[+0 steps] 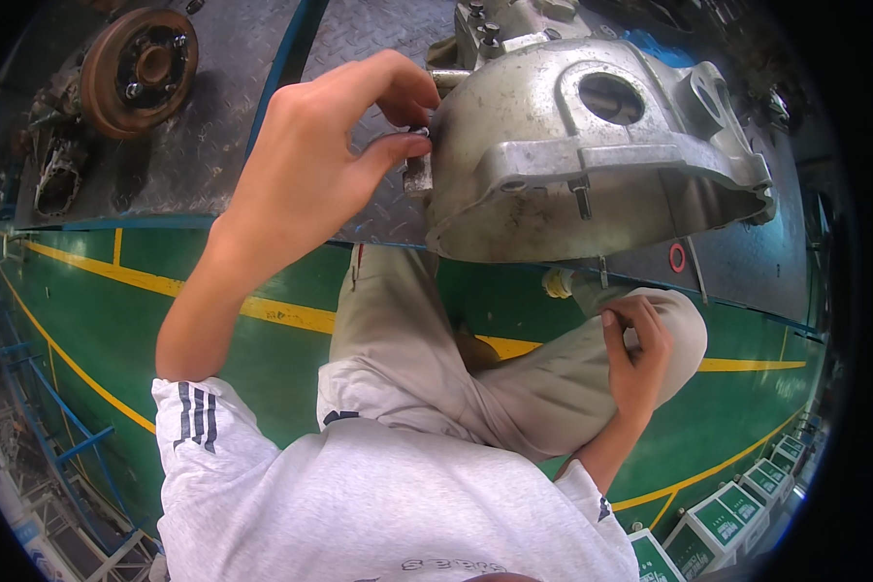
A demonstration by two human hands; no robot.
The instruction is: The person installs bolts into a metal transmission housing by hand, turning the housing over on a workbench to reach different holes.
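Head, left hand point(315, 160) beside housing point(529, 121), bench edge point(165, 221)

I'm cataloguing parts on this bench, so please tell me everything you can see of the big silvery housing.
The housing is bell-shaped, silvery-grey and looks like cast metal, with dark stains. A round hole pierces its upper wall, and a thick flange edges its wide mouth, which opens toward the person. It lies near the front edge of a dark, textured tabletop. The left hand has its fingertips by its left side; whether they touch is unclear.
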